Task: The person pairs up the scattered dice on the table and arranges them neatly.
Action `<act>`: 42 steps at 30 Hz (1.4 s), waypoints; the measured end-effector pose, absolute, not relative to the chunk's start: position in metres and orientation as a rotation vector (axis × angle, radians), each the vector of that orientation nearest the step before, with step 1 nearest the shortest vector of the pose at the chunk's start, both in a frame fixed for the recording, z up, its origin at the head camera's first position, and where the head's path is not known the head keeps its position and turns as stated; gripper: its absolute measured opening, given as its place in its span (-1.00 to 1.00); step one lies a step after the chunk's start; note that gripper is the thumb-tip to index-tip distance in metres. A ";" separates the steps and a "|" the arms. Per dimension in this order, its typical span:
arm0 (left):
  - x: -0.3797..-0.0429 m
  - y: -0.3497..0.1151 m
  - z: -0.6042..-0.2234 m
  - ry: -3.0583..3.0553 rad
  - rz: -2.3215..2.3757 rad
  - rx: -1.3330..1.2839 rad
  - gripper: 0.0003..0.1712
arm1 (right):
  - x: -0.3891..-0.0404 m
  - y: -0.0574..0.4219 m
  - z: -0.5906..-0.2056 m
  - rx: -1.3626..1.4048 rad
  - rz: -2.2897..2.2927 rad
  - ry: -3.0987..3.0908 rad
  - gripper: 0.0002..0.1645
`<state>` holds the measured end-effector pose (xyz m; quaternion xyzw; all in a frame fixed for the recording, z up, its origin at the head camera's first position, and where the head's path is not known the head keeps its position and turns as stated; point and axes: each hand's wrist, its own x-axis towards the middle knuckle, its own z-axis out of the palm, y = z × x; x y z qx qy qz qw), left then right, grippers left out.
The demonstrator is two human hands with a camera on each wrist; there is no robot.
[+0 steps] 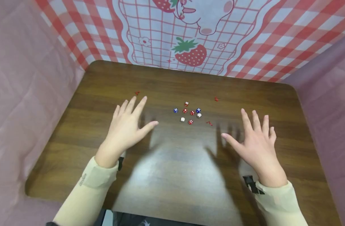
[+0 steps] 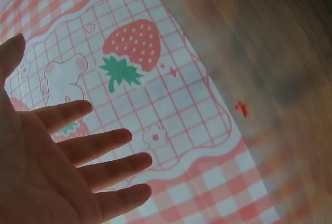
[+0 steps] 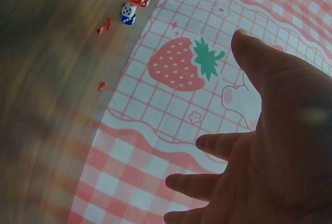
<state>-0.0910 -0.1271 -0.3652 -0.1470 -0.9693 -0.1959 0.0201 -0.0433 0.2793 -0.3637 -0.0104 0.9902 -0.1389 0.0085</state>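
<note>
Several small dice lie grouped on the wooden table (image 1: 172,175): a blue die (image 1: 176,110) on the left, another blue die (image 1: 198,110) on the right, a white die (image 1: 182,119) in front, a second white die (image 1: 199,115), and red dice such as the front red die (image 1: 190,122). My left hand (image 1: 124,125) hovers left of the group, fingers spread, holding nothing. Over the right side my right hand (image 1: 257,141) is held with fingers spread, also holding nothing. Both hands cast shadows on the tabletop.
Small red scraps lie around the dice: one red scrap (image 1: 137,93) beyond my left fingertips, another scrap (image 1: 216,99) at back right, and a third scrap (image 1: 209,123) right of the dice. A checked strawberry cloth (image 1: 189,56) hangs behind the table; pink cloth (image 1: 25,94) borders the sides.
</note>
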 end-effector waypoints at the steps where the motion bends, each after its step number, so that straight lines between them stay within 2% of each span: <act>1: -0.092 -0.124 -0.366 -3.005 -0.619 -0.468 0.09 | -0.044 0.278 -0.364 -0.040 -0.445 3.092 0.28; 12: -0.106 -0.095 -0.372 -3.012 -0.837 -0.638 -0.01 | -0.059 0.264 -0.368 -0.146 -0.599 3.054 0.23; 27: -0.126 -0.056 -0.389 -2.988 -0.904 -0.753 -0.17 | -0.087 0.235 -0.385 -0.286 -0.677 3.017 0.21; 42: -0.145 -0.020 -0.405 -2.952 -0.961 -0.878 -0.36 | -0.107 0.212 -0.398 -0.403 -0.792 2.967 0.04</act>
